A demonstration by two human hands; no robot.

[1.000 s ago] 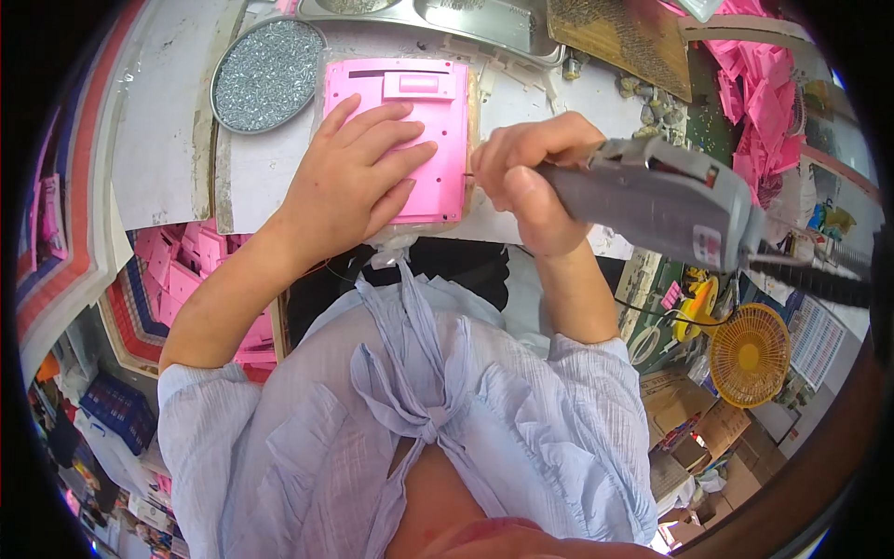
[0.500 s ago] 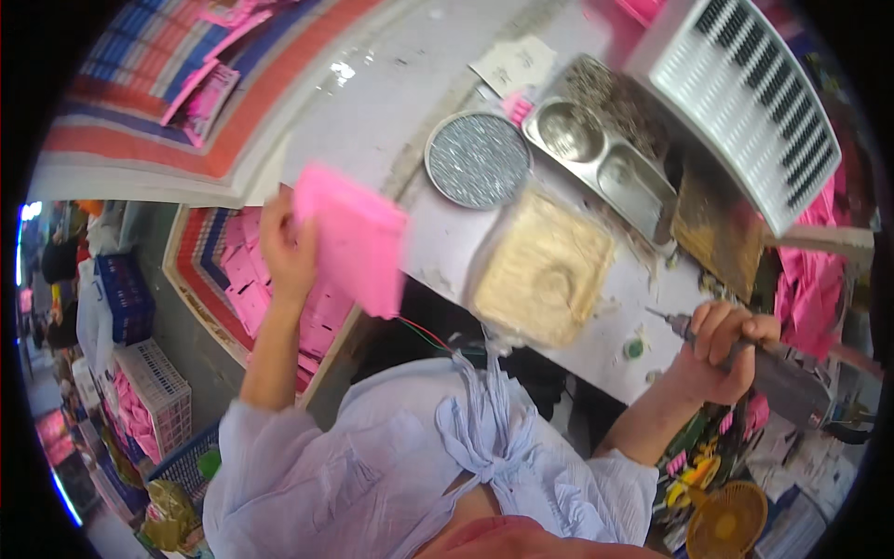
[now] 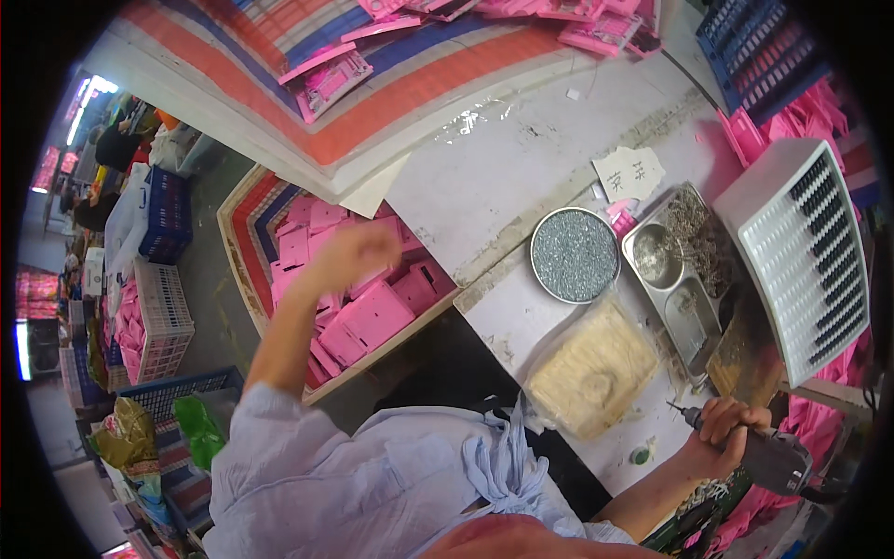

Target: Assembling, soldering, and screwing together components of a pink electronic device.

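My left hand (image 3: 363, 252), blurred by motion, is over a wooden-edged bin (image 3: 435, 306) heaped with flat pink plastic panels (image 3: 368, 321). No panel shows plainly in it, and its fingers are too smeared to read. At the right, my right hand (image 3: 731, 430) is wrapped round a dark electric screwdriver (image 3: 778, 463), its thin bit pointing left over the table edge. Nearer the middle of the white table lies a yellowish block wrapped in clear plastic (image 3: 591, 373). Behind it sits a round tin (image 3: 575, 256) full of small silvery screws.
A metal compartment tray (image 3: 684, 321) with small screws stands beside a white rack (image 3: 773, 252) with rows of black slots. Pink parts (image 3: 601, 33) lie on a striped sheet at the back. A blue crate (image 3: 764, 56) stands far right; baskets (image 3: 163, 317) stand on the left floor.
My left hand held up a pink panel before; now it is over the bin and that panel no longer shows in it. The view has shifted; my right hand still grips the screwdriver.
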